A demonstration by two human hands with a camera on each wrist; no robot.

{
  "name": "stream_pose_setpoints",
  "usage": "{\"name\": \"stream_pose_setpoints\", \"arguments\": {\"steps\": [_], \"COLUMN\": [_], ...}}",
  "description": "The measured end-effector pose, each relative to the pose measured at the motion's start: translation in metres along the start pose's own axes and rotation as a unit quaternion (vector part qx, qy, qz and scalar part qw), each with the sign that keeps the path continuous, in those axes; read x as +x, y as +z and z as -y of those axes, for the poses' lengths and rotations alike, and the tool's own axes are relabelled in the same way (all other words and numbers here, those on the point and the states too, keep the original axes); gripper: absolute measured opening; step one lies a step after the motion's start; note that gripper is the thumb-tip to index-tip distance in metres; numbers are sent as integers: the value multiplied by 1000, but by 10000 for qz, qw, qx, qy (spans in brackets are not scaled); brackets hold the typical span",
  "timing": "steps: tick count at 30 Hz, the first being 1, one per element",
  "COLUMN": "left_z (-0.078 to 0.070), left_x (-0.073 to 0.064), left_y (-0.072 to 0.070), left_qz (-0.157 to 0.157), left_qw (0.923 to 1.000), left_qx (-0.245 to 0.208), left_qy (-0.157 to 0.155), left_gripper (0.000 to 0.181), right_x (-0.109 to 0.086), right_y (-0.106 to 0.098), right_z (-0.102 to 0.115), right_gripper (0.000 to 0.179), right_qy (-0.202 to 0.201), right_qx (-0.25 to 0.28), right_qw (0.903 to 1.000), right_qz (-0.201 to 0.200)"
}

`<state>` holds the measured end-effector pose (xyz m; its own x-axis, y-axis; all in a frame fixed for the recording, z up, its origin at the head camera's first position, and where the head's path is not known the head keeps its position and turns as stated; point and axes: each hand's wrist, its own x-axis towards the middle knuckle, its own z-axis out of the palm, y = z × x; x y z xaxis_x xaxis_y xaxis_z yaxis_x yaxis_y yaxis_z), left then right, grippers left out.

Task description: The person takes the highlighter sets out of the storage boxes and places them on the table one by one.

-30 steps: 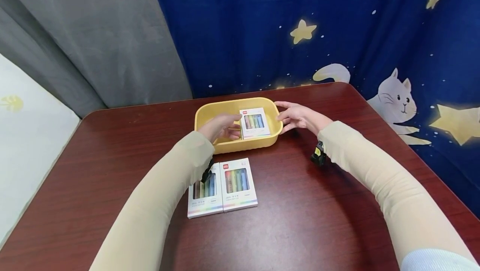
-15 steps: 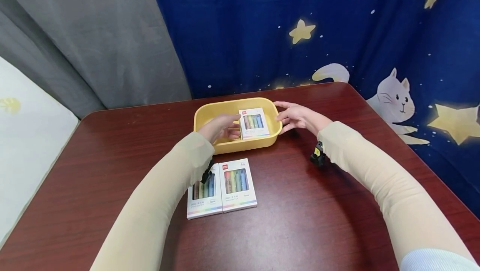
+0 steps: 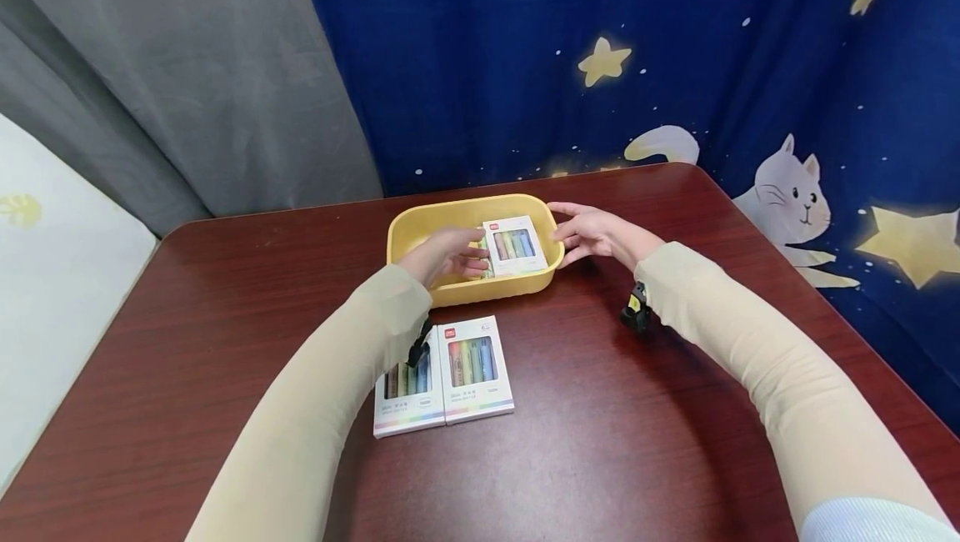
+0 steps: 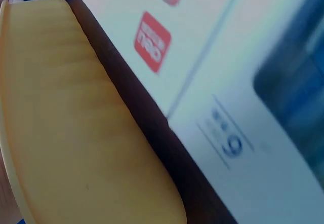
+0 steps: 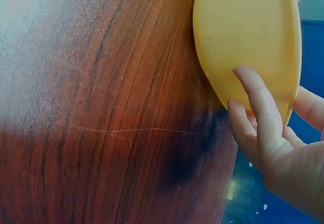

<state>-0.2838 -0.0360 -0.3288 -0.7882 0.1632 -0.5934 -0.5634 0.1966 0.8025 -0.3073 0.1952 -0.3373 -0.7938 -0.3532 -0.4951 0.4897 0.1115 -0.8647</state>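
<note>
My left hand (image 3: 453, 257) reaches into the yellow plastic basket (image 3: 401, 233), beside a white windowed pack of coloured pens (image 3: 517, 243) lying at the basket's right end. Its fingers look loosely bent and touch or nearly touch the pack's left edge. Between fingers and pack shows a sliver of another yellow-green printed surface, mostly hidden. My right hand (image 3: 592, 232) holds the basket's right end from outside. In the right wrist view, its bent fingers (image 5: 260, 100) lie on the yellow outer wall (image 5: 243, 36), with another digit past the rim. The left wrist view hides the left hand's fingers.
Two more white packs lie side by side on the table in front of the basket: a right pack (image 3: 476, 371) and a left pack (image 3: 408, 400), partly under the left forearm. The dark red wooden table (image 3: 600, 442) ends at a blue curtain (image 3: 487, 67) behind.
The pack in the basket has slid slightly right, uncovering a coloured strip at its left. My left hand has shifted a little right; the right hand and basket stay put.
</note>
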Motion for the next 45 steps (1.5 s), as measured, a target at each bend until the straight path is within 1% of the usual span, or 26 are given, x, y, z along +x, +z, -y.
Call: {"name": "stream_pose_setpoints", "arguments": {"steps": [2,3,5,8,9,10,12,14,16,17,20,21,24,26,28,29,30,31,32,34,36,38,41,45], "left_z": [4,6,13,26,29,32,33,30,30,30,26,23,9,1,-4,-7,-8,-9,-8,-7,-5,-5,-7,-12], "left_x": [16,20,48,97,108,126,131,122,123,119,100,88,37,12,-7,-14,-19,-22,-19,-11,1,7,7,0], "left_y": [-1,0,-5,-15,-17,-21,-18,-11,-9,-7,1,4,19,25,28,29,29,30,29,27,25,22,19,13], "left_qz": [-2,30,80,203,218,246,166,53,137,162,239,225,-46,-129,-147,-146,-155,-167,-194,-260,-308,-350,-310,-185], "left_qw": [9999,9996,9987,9960,9959,9958,9960,9967,9962,9957,9964,9970,9990,9990,9990,9989,9987,9984,9980,9973,9967,9964,9963,9957], "left_qx": [-160,-268,-492,-850,-861,-863,-862,-801,-861,-902,-735,-633,-240,-152,-90,-77,-92,-107,-124,-151,-188,-119,-85,-139], "left_qy": [-11,-25,-73,-160,-170,-153,-152,-105,52,137,359,394,378,394,423,447,486,536,582,665,733,765,795,893], "left_gripper": [47,47,49,49,49,47,43,39,35,37,39,39,45,48,50,51,51,52,53,53,54,55,54,51], "right_x": [0,0,0,0,0,0,1,2,2,2,2,2,2,2,1,1,0,1,1,1,1,1,1,2], "right_y": [0,0,0,-1,-1,-1,-1,-1,-1,0,0,0,0,0,0,0,0,0,0,-1,-1,-1,-1,-1], "right_z": [0,-1,-1,-1,-1,-1,-1,-1,-1,-1,-1,-1,-1,-1,-1,-1,-1,-1,-1,-1,-1,-1,-1,-1], "right_gripper": [74,74,74,74,74,74,74,75,74,74,73,73,74,74,74,74,74,74,73,73,74,74,74,74], "right_qy": [-31,-43,-62,-75,-76,-79,-85,-91,-82,-76,-49,-48,-44,-42,-45,-47,-47,-47,-44,-44,-39,-36,-37,-36], "right_qx": [-3,3,18,36,32,35,49,60,80,84,81,78,71,65,76,83,93,101,108,111,104,82,58,86], "right_qw": [10000,10000,10000,10000,10000,10000,9999,9999,9999,9999,9999,9999,10000,10000,10000,10000,9999,9999,9999,9999,9999,9999,10000,9999], "right_qz": [17,22,21,1,-7,-15,-21,12,34,54,59,65,45,19,12,14,16,27,43,64,66,63,57,58]}}
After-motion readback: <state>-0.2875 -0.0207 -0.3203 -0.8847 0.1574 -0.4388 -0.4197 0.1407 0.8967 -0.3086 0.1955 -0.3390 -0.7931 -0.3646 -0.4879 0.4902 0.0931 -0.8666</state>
